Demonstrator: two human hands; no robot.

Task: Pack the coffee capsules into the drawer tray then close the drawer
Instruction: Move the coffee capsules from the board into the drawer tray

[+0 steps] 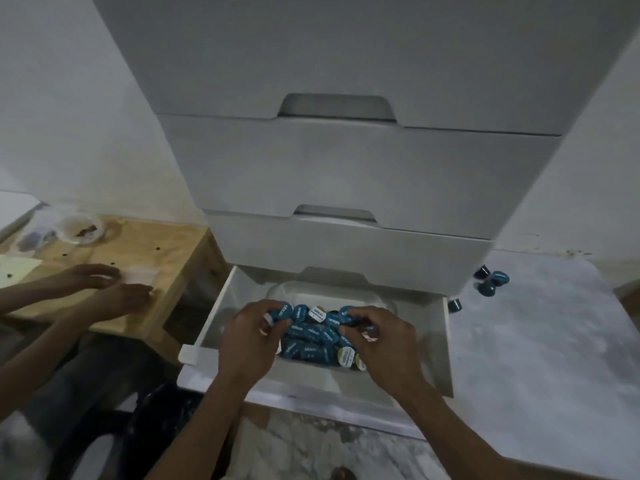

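The bottom drawer [445, 344] of a white cabinet stands pulled out. Inside it a clear tray [377, 301] holds a heap of several blue coffee capsules [313, 342], plus a few with pale yellow lids [346, 355]. My left hand [249, 344] reaches into the heap from the left, fingers curled around a blue capsule [281, 311]. My right hand [384, 344] comes in from the right, its fingertips pinching capsules at the top of the pile. Several loose blue capsules [491, 282] lie on the floor to the right of the cabinet.
Closed drawers [346, 174] stack above the open one. At the left a wooden table [145, 251] carries a clear bowl [81, 228], and another person's hands [114, 285] work there. The marbled floor [536, 341] spreads to the right.
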